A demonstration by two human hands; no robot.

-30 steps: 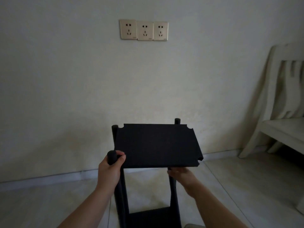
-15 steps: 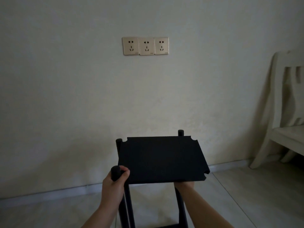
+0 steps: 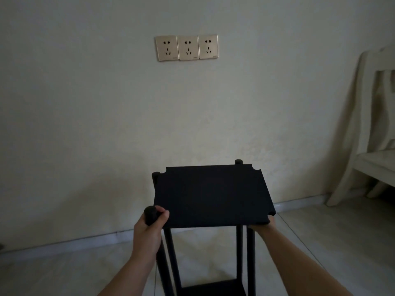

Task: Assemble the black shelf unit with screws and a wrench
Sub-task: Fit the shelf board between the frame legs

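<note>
Fingers of left hand (image 3: 149,227) curl round near-left post (image 3: 151,215); right hand (image 3: 264,225) under panel (image 3: 211,195), grip unclear. Panel, lower centre of frame, shifted right since before; far corners not yet on posts.

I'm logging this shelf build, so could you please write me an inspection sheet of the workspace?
Surface: pale tiled floor.
Job's things: black panel atop the posts, skewed; far-right notch lies off its post; lower shelf fitted. No screws or wrench seen.
Clutter: nothing seen.
Hands: left hand grips the near-left post; right hand holds the panel's near-right corner from below.
Cables: nothing seen.
Surroundings: wall, three sockets, pale chair at right.
</note>
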